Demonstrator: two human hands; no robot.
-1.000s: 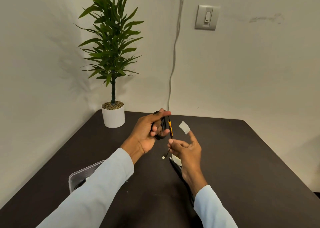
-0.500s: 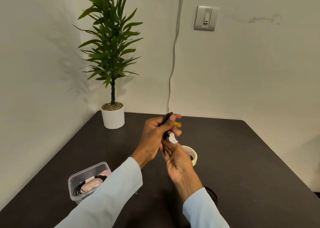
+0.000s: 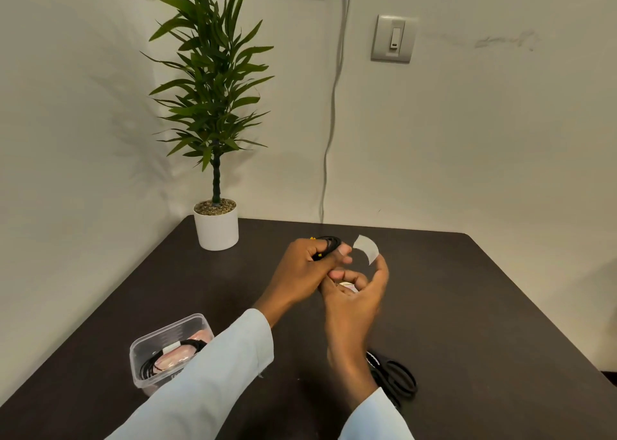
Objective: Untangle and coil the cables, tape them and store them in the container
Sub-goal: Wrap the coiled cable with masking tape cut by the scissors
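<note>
Gripping a small coil of black cable [image 3: 329, 243] at centre frame, the person's left hand [image 3: 305, 269] is closed around the bundle above a dark table [image 3: 484, 306], yellow connector tips showing between the fingers. Just right of it, the right hand [image 3: 359, 292] is loosely curled, a short white strip of tape [image 3: 366, 247] stuck to one raised fingertip and standing clear of the coil. A tape roll [image 3: 347, 286] peeks out behind the right palm. At lower left, a clear plastic container [image 3: 167, 336] holds an already taped black coil. Black-handled scissors [image 3: 395, 378] lie at lower right beside the right wrist. A potted plant [image 3: 213, 112] stands in the upper left corner.
</note>
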